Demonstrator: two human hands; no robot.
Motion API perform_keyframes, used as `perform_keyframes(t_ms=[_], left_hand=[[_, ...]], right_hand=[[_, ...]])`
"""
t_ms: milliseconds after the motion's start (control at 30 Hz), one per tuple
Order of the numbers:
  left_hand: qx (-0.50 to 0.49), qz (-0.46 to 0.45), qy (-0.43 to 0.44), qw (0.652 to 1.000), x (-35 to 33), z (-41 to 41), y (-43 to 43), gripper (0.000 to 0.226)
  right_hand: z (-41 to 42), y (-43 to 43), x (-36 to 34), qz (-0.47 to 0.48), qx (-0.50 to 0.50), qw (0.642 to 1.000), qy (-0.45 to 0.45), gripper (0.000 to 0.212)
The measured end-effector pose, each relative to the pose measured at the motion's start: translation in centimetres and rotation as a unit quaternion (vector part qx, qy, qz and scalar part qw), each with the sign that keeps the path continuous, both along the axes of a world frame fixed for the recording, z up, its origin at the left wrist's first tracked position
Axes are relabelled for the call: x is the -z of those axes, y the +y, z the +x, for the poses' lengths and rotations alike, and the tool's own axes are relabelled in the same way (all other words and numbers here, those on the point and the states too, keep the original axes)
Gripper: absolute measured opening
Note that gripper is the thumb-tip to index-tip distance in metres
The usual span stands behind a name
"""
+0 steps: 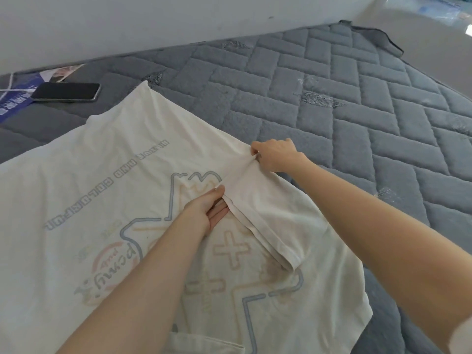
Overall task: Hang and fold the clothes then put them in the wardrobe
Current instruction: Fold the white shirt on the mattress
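While the white T-shirt (102, 175) lies spread on the grey quilted bed (332, 98), its sleeve (268, 221) is folded inward over the printed body. The left hand (209, 208) rests on the shirt, fingers straight, touching the sleeve's edge; the right hand (275, 154) pinches the cloth at the fold's far end. A black phone (66, 92) lies near the shirt's far corner.

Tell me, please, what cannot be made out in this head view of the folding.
All in the head view:
T-shirt: near end, cut off by the bottom edge and covered by both forearms.
Left hand: whether its fingertips slip under the folded sleeve.
Papers: cut off by the left edge, partly under the phone.
Wardrobe: outside the view.
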State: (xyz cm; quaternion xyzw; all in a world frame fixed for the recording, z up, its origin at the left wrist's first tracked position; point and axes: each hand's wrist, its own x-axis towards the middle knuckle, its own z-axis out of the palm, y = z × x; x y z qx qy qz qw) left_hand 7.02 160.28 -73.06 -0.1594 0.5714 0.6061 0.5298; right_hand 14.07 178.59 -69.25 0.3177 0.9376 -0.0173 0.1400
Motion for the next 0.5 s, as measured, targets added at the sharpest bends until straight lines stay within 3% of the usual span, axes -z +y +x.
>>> perform_keyframes(t_ms=[133,200,267,367,500], left_hand=[[-0.018,-0.012,0.012,1.000,0.1,0.0,0.6,0.024],[-0.036,-0.008,0.008,0.999,0.2,0.0,0.6,0.019],[-0.048,0.001,0.001,0.999,0.0,0.1,0.5,0.014],[-0.054,0.014,-0.002,0.998,-0.2,0.3,0.2,0.016],[-0.079,0.016,0.016,0.997,-0.7,0.8,-0.2,0.013]], right_hand=[[0.0,-0.9,1.2,-0.010,0.040,0.998,0.046,0.026],[0.3,-1.7,1.4,0.029,0.045,0.993,0.108,0.028],[0.9,-3.0,1.4,0.086,0.007,0.974,0.208,0.034],[2.8,-6.0,2.4,0.027,-0.068,0.945,0.320,0.041],[6.9,-7.6,4.8,-0.016,-0.070,0.976,0.205,0.046]])
